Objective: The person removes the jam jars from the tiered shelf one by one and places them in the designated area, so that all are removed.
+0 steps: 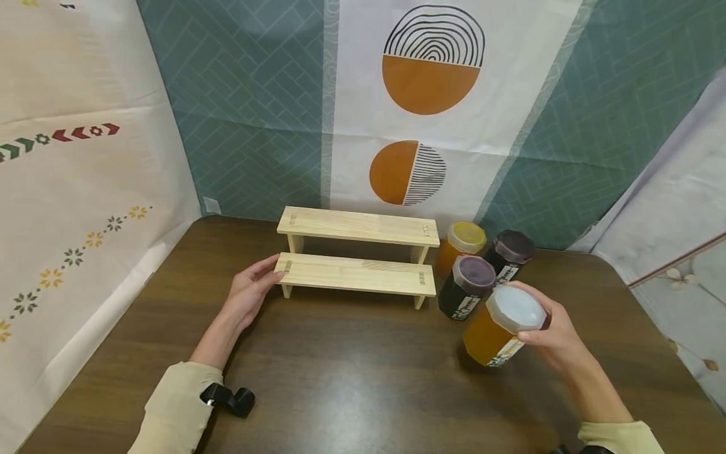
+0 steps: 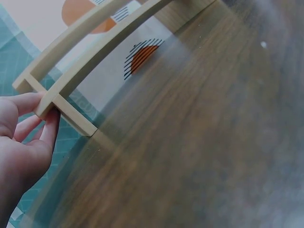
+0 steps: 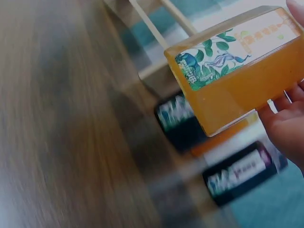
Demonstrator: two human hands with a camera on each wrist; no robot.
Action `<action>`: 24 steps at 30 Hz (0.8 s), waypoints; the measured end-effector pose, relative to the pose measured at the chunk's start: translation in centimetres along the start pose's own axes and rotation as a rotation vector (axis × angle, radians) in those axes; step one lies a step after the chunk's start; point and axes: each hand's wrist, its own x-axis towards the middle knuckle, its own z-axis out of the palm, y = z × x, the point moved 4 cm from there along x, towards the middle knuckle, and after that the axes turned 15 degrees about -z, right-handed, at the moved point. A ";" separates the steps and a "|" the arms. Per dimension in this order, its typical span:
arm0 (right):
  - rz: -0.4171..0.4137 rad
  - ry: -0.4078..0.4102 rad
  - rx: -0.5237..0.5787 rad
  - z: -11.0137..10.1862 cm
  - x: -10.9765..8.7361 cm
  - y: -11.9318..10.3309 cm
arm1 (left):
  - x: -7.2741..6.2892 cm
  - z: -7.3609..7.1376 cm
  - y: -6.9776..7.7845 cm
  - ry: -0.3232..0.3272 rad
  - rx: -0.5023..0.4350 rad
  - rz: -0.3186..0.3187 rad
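My right hand [image 1: 547, 328] grips an orange-filled jar [image 3: 237, 90] near its whitish lid [image 1: 517, 307]. In the right wrist view the tilted jar is raised off the table, and its leafy label faces the camera. At the left end of the lower step of a two-tier wooden shelf [image 1: 357, 274], my left hand [image 1: 252, 287] pinches the board's edge between thumb and fingers. Just right of the shelf stand a dark jar with a purple lid [image 1: 467, 287], an orange jar with a yellow lid [image 1: 465, 238] and another dark jar [image 1: 510, 249].
A brown wooden table [image 1: 340, 366] carries everything. Behind it hangs a patterned green and white cloth [image 1: 255, 126]. Pale patterned cloths hang at the left [image 1: 85, 221] and right sides. A black wrist mount [image 1: 229, 399] sits on the left sleeve.
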 end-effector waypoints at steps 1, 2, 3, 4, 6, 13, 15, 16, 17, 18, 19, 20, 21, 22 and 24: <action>-0.002 0.017 0.000 -0.6 -0.2 0.1 | 0.0 -0.1 0.0 0.000 0.001 0.002; -0.002 0.036 0.001 -1.1 -0.2 0.2 | 0.0 -0.1 0.0 0.002 0.001 0.004; 0.002 0.057 -0.002 -1.7 -0.3 0.3 | 0.0 -0.2 0.0 0.003 0.003 0.005; 0.010 0.080 -0.008 -2.3 -0.2 0.4 | -0.1 -0.3 0.0 0.005 0.002 0.004; 0.029 0.112 -0.018 -3.3 0.0 0.7 | -0.2 -0.5 0.0 0.009 -0.002 0.002; 0.086 0.075 0.008 -5.4 1.1 2.1 | -0.5 -0.9 -0.2 0.016 -0.008 -0.013; 0.091 0.061 0.025 -5.6 1.3 2.5 | -0.6 -1.0 -0.3 0.017 -0.006 -0.019; 0.096 0.056 0.032 -5.7 1.3 2.7 | -0.7 -1.0 -0.4 0.017 -0.004 -0.022; 0.100 0.052 0.044 -5.7 1.3 2.9 | -0.7 -1.0 -0.5 0.016 -0.002 -0.024; 0.101 0.051 0.055 -5.8 1.3 3.0 | -0.8 -1.0 -0.5 0.015 0.000 -0.026; 0.104 0.050 0.063 -5.8 1.2 3.2 | -0.9 -1.0 -0.6 0.013 0.003 -0.027; 0.105 0.049 0.069 -5.9 1.2 3.3 | -0.9 -1.0 -0.6 0.010 0.003 -0.026; 0.109 0.046 0.071 -5.9 1.2 3.3 | -0.9 -1.0 -0.6 0.007 -0.001 -0.024; 0.115 0.041 0.062 -6.0 1.2 3.4 | -1.0 -1.0 -0.5 0.006 -0.002 -0.021; 0.127 0.024 0.041 -6.1 1.3 3.4 | -1.0 -1.1 -0.4 0.005 -0.009 -0.012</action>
